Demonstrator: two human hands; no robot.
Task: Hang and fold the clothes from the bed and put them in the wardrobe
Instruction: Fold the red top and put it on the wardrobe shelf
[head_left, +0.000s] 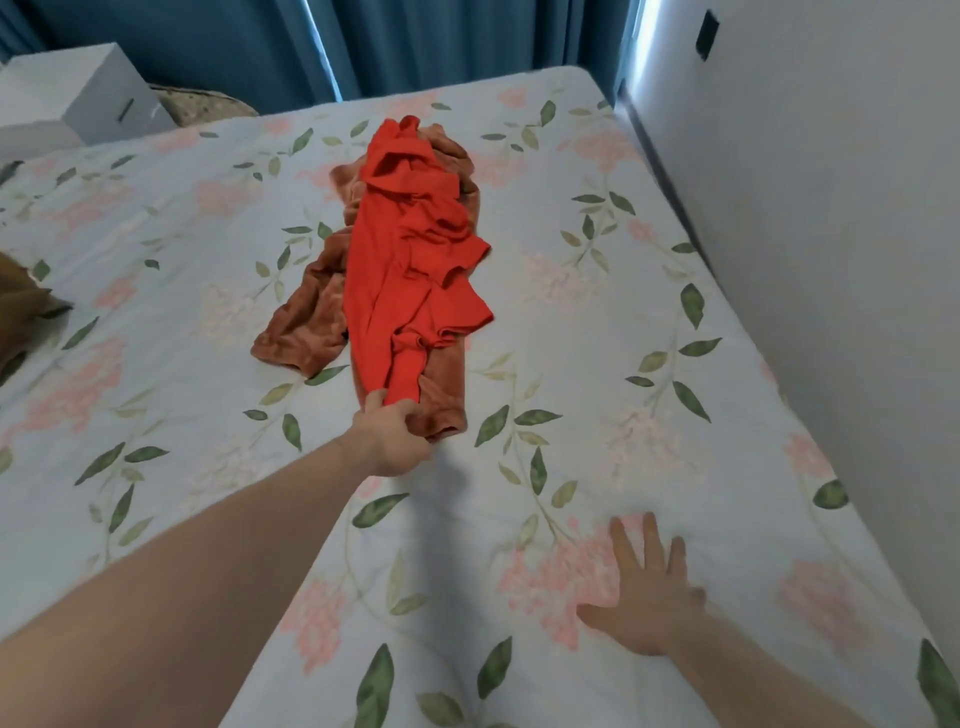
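left hand (390, 435) clenched, arm outstretched; right hand (647, 597) flat, fingers spread

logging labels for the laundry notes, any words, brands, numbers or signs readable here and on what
None: no readable text in this view.
red garment: no tag or print shows.
brown garment: no label shows.
bed sheet: flower and leaf pattern only.
white box: a dark slot and a small mark, too small to read.
dark plate on the wall: blank.

Bare sheet (597, 322) right of clothes pile (410, 270); wall (831, 260) bounds right.
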